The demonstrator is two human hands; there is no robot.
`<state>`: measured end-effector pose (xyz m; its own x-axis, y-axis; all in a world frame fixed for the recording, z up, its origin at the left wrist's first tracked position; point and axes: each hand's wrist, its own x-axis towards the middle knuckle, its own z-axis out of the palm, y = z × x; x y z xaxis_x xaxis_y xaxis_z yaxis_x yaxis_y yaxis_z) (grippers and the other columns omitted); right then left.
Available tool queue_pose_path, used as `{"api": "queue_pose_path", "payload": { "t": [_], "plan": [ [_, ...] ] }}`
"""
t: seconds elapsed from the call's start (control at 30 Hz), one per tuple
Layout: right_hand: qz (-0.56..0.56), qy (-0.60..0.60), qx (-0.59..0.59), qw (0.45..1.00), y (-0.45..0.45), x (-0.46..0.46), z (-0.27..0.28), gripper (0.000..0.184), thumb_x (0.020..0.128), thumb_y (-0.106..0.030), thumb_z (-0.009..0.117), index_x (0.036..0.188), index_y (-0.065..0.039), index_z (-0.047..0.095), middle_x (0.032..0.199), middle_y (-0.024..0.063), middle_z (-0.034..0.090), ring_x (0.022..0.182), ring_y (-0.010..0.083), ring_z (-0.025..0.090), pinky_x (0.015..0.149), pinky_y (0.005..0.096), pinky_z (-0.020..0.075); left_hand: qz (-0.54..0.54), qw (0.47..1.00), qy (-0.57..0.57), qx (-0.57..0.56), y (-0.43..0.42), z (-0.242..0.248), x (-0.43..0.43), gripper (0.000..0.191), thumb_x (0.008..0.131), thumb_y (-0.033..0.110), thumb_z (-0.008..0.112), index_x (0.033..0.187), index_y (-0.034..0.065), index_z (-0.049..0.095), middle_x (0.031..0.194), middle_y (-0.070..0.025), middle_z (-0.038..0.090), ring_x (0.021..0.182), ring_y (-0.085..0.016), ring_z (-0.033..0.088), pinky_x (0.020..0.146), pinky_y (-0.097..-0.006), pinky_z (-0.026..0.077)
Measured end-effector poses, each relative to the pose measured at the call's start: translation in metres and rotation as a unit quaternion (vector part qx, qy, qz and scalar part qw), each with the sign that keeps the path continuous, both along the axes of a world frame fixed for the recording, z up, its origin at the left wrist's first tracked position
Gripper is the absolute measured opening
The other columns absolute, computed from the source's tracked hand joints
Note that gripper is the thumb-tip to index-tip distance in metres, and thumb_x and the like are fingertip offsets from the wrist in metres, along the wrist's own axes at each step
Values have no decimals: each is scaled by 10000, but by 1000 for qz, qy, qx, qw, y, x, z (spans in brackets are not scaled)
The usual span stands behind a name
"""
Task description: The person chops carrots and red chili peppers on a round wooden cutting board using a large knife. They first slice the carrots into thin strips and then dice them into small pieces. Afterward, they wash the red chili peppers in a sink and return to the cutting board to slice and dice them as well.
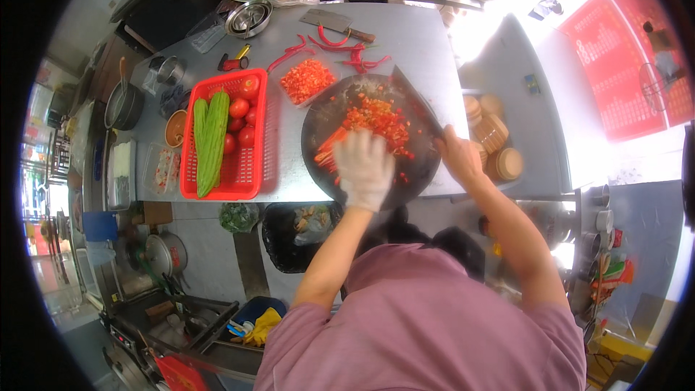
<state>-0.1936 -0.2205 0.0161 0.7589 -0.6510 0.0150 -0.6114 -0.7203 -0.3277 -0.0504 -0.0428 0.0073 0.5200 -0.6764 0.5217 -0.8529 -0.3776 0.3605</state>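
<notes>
My left hand (366,168), in a whitish glove and slightly blurred, lies over red chili strips (330,147) on a round, dark cutting board (320,103). Its fingertips reach a heap of chopped red chili (380,119). Whether the fingers grip the strips underneath is hidden. My bare right hand (460,155) grips the handle of a cleaver (417,100), whose blade slants across the board's right side. Just left of the board, a clear plastic container (307,80) holds finely chopped chili. Whole red chilies (355,54) lie beyond the board.
A red basket (263,136) holds tomatoes (239,108) and long green gourds (210,141). Another cleaver (328,20) lies at the back near metal bowls (248,19). Wooden-looking rounded containers (491,127) stand right of the metal table (412,27). Below its front edge sits a black-lined bin (279,244).
</notes>
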Motion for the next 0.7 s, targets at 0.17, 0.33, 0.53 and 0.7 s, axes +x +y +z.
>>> {"api": "queue_pose_path", "payload": {
  "t": [0.17,0.33,0.53,0.7],
  "plan": [
    [-19,45,-35,998,-20,-2,-15,275,963,-313,538,1012,-62,437,699,240,646,672,464,634,598,554,491,-102,993,5,55,-8,-44,-37,665,668,370,781,1227,90,552,1351,-179,427,1301,-384,356,1083,-577,267],
    [-16,20,7,1000,-11,2,-29,273,959,-295,549,1010,-49,440,700,252,642,683,477,628,616,563,488,-26,996,-27,83,-30,-45,-12,653,675,359,787,1223,94,553,1354,-172,418,1304,-386,355,1092,-581,263],
    [31,-24,62,997,-5,13,-20,279,950,-273,567,1017,-33,440,708,272,637,691,491,617,629,570,478,-14,996,-28,79,-25,-29,11,626,688,363,789,1215,103,572,1355,-165,421,1308,-369,354,1102,-585,251],
    [-23,37,206,977,-7,18,18,283,948,-256,567,999,-17,424,701,282,630,688,502,608,643,578,477,77,993,5,88,7,-21,18,616,699,386,775,1197,79,584,1316,-168,454,1285,-371,372,1067,-572,276]
  ]
}}
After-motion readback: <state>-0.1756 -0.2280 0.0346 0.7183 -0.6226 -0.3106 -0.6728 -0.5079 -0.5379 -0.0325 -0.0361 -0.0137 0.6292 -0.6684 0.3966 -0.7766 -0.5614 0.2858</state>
